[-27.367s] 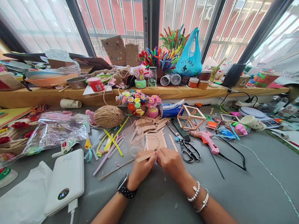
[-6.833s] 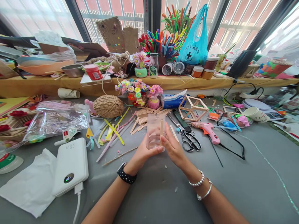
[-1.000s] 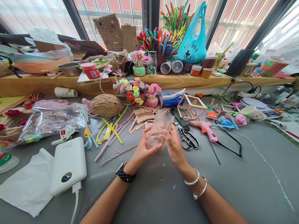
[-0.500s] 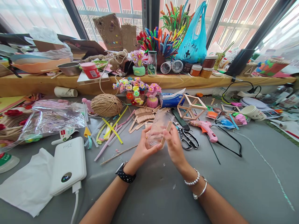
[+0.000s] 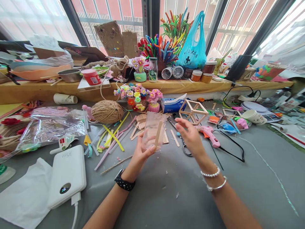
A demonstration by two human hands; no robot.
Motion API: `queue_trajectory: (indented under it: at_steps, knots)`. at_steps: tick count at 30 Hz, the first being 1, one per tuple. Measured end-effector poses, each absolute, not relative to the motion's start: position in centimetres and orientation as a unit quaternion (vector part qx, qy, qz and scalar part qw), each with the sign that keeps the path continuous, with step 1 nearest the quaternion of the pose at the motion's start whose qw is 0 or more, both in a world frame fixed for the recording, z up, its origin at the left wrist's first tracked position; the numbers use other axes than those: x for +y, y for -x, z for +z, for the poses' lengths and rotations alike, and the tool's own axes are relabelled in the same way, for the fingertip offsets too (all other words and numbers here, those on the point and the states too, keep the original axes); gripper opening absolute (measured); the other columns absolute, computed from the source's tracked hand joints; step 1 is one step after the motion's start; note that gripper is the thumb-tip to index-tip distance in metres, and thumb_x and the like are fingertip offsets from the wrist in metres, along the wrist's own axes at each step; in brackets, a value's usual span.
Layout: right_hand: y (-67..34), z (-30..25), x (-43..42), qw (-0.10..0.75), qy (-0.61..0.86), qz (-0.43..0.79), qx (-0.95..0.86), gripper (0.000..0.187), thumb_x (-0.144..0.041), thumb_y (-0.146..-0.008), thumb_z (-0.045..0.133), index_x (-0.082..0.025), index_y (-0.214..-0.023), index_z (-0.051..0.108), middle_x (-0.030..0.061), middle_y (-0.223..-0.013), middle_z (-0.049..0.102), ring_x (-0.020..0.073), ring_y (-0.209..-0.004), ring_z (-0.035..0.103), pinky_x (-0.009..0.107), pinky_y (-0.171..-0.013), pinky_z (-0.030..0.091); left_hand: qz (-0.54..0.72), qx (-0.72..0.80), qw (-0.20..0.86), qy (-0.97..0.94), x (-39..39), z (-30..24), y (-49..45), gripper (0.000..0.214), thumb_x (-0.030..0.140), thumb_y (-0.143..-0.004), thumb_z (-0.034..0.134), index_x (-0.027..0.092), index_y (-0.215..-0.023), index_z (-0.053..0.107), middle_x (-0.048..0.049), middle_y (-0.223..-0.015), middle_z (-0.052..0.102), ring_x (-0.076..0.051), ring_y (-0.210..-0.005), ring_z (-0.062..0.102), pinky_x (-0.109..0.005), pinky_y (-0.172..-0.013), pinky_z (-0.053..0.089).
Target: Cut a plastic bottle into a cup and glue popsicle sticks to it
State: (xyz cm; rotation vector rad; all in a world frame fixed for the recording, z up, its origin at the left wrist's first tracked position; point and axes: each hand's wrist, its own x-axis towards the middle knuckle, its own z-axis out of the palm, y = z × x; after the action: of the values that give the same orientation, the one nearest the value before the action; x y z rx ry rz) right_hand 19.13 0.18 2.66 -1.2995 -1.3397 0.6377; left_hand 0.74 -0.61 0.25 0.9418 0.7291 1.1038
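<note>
My left hand [image 5: 141,151] grips what looks like a clear plastic cup [image 5: 150,127], tilted above the grey table. A flat wooden craft stick [image 5: 158,133] lies lengthwise along its right side, with my thumb by its lower end. To the right, my right hand [image 5: 190,136] is raised with its fingers apart and nothing in it. Black-handled scissors [image 5: 187,150] lie partly hidden beneath that hand. Loose craft sticks [image 5: 141,119] are piled behind the cup, and a single stick [image 5: 175,138] rests between the two hands.
A pink glue gun [image 5: 209,135] with its black cable lies right of my hand, near a wooden stick cube frame [image 5: 194,111]. Leftward are a twine ball [image 5: 107,112], yellow strips [image 5: 114,135] and a white power bank [image 5: 68,175]. A crowded shelf [image 5: 133,86] runs behind.
My right hand has let go of the cup and stick and moved right, its fingers spreading over the scissors. The left hand has kept hold of the cup, which has shifted slightly left.
</note>
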Motion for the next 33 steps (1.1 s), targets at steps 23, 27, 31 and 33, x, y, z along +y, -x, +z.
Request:
queue_trajectory:
  at_steps: [23,27,31,33]
  knots:
    - [-30.0,4.7,9.5,0.068,0.685,-0.204,-0.696,0.023,-0.011,-0.083,0.037,-0.011,-0.096,0.056,0.0146,-0.095,0.056,0.0224,-0.077,0.057,0.026,-0.052,0.034,0.496,0.321,0.703,-0.395,-0.4,0.3,-0.4,0.071,0.034,-0.061,0.069,0.03,-0.119,0.027,-0.0086,-0.117,0.048,-0.026,-0.094,0.06,-0.046,-0.089,0.041]
    - [-29.9,4.3,10.3,0.07,0.679,-0.184,-0.707,0.022,-0.01,-0.082,0.039,-0.012,-0.091,0.058,0.0135,-0.096,0.057,0.0218,-0.075,0.059,0.026,-0.053,0.036,0.495,0.336,0.699,-0.391,-0.5,0.3,-0.5,0.073,0.033,-0.059,0.07,0.029,-0.119,0.029,-0.0097,-0.117,0.049,-0.028,-0.097,0.058,-0.047,-0.088,0.041]
    - [-29.7,3.9,10.5,0.093,0.682,-0.153,-0.709,0.019,-0.013,-0.08,0.044,-0.015,-0.093,0.058,0.0105,-0.1,0.057,0.0209,-0.08,0.059,0.026,-0.059,0.04,0.498,0.333,0.699,-0.391,-0.5,0.3,-0.5,0.071,0.032,-0.06,0.069,0.028,-0.118,0.03,-0.0093,-0.116,0.049,-0.027,-0.093,0.06,-0.046,-0.087,0.042]
    - [-30.0,3.9,10.1,0.114,0.692,-0.143,-0.698,0.027,-0.016,-0.079,0.046,-0.016,-0.105,0.053,0.0098,-0.107,0.055,0.0203,-0.086,0.057,0.026,-0.066,0.042,0.499,0.333,0.698,-0.391,-0.4,0.3,-0.5,0.071,0.032,-0.06,0.069,0.028,-0.119,0.03,-0.0094,-0.116,0.049,-0.027,-0.094,0.06,-0.046,-0.087,0.042]
